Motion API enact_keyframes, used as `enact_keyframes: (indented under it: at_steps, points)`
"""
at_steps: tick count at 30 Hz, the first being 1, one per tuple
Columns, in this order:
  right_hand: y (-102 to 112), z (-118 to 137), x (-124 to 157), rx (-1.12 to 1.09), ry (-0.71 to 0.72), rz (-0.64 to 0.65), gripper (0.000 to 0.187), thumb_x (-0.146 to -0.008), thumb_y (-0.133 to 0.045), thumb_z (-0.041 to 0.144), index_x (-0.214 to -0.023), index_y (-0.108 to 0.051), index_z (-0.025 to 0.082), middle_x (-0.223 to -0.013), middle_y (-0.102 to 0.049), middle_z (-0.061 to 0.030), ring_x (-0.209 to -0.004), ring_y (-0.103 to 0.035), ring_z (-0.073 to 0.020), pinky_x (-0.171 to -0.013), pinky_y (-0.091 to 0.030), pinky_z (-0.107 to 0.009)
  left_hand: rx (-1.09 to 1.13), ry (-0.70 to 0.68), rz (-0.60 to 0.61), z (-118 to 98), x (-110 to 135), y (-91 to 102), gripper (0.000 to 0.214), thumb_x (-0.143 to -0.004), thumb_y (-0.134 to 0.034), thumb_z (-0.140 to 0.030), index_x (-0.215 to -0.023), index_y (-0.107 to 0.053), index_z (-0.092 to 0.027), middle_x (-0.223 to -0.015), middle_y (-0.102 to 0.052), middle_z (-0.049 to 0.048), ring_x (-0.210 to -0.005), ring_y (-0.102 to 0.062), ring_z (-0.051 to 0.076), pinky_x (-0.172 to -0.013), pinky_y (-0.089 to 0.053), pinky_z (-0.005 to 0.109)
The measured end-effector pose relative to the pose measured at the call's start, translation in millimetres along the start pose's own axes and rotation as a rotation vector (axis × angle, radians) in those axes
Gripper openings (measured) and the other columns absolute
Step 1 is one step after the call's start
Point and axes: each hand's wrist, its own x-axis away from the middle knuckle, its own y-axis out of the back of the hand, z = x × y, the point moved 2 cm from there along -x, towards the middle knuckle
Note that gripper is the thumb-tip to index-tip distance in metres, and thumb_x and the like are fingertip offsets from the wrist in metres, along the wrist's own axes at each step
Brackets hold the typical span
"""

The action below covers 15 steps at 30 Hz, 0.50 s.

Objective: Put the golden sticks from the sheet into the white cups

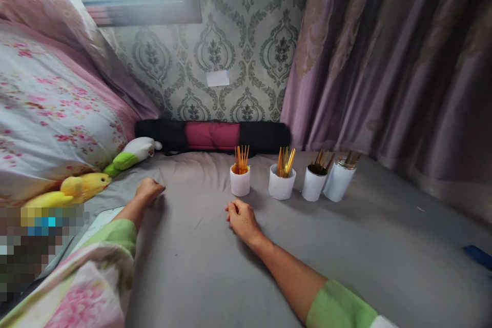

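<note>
My left hand (148,189) rests on the grey sheet (200,266), fingers curled under in a loose fist, nothing visible in it. In the middle of the bed my right hand (241,218) lies knuckles up with fingers curled in, just in front of the leftmost white cup (240,182). That cup holds orange sticks (241,159). To its right stand a second white cup (282,183) with yellow-brown sticks, a third white cup (313,184) with dark sticks, and a white-wrapped jar (339,180) with sticks.
A black and red bolster (211,136) lies along the patterned wall. Flowered bedding (49,113) and a yellow-green plush toy (82,187) are at the left. Purple curtains (403,72) hang at the right. A blue object (478,256) sits at the right edge.
</note>
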Motion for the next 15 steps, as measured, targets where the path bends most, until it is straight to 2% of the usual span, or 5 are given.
enact_keyframes:
  at_steps: [15]
  points:
    - [-2.6,-2.2,-1.0,-0.013,0.004,-0.001,0.032,-0.083,-0.035,0.034,-0.073,-0.059,0.015,-0.053,-0.058,0.0002,-0.045,-0.048,-0.0068,-0.046,-0.033,-0.017,-0.039,0.007,0.037,12.2,-20.2,-15.2,0.012,-0.057,-0.054,-0.024,-0.049,-0.051,-0.015,-0.05,-0.052,0.0087,-0.058,-0.054,0.024,-0.049,-0.036,0.028]
